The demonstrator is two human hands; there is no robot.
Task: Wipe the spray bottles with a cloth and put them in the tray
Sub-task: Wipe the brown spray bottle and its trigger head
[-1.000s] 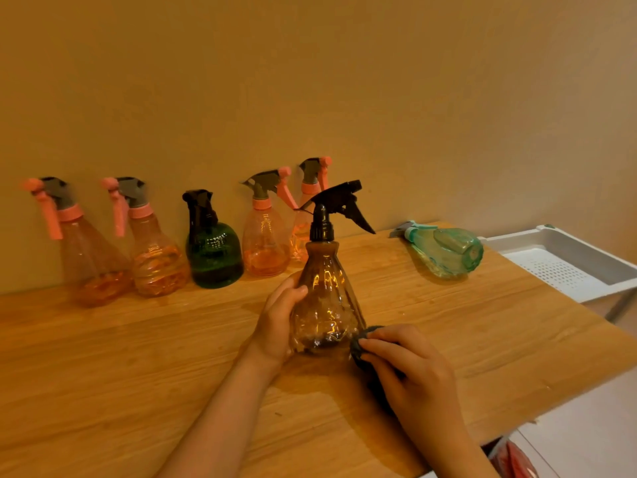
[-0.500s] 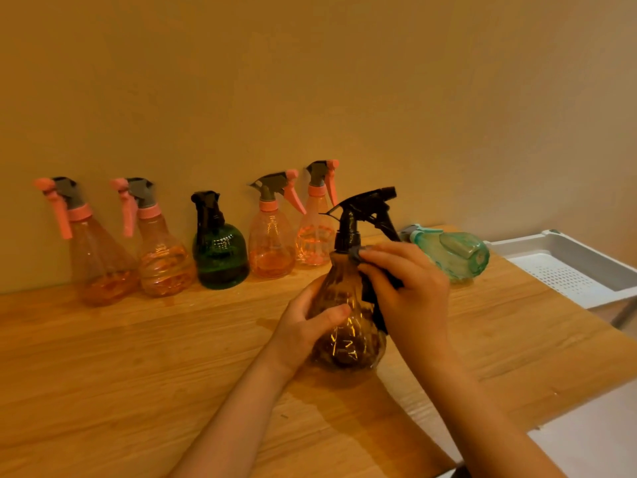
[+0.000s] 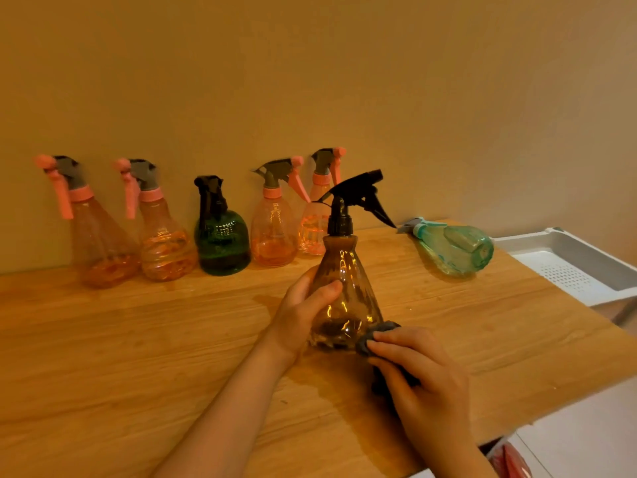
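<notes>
A brown translucent plastic spray bottle with a black trigger head [image 3: 344, 288] is shown upright near the middle of a wooden tabletop [image 3: 138, 357]. It appears nearly empty, so it is judged to be light and easily tipped; its ribbed, glossy wall is probably a little slippery, and the body just below the narrow neck looks the surest place to take hold.

The bottle is steadied by the left hand [image 3: 303, 312], which is wrapped around its left side with the thumb laid across the front. A dark grey crumpled cloth [image 3: 375, 334] is pinched in the curled fingers of the right hand [image 3: 420, 381] and pressed against the bottle's lower right edge, close to the table. Both forearms reach in from the bottom of the view.

Behind the bottle, a row stands against the beige wall [image 3: 310, 81]: four pink translucent spray bottles with grey and pink triggers [image 3: 165, 250] and one dark green round spray bottle with a black trigger [image 3: 222, 239]. To the right, a pale teal translucent spray bottle [image 3: 451, 250] lies on its side on the table. Just past the table's right edge sits a white plastic tray with a perforated floor [image 3: 537, 241]; no bottle is seen in the visible part.
</notes>
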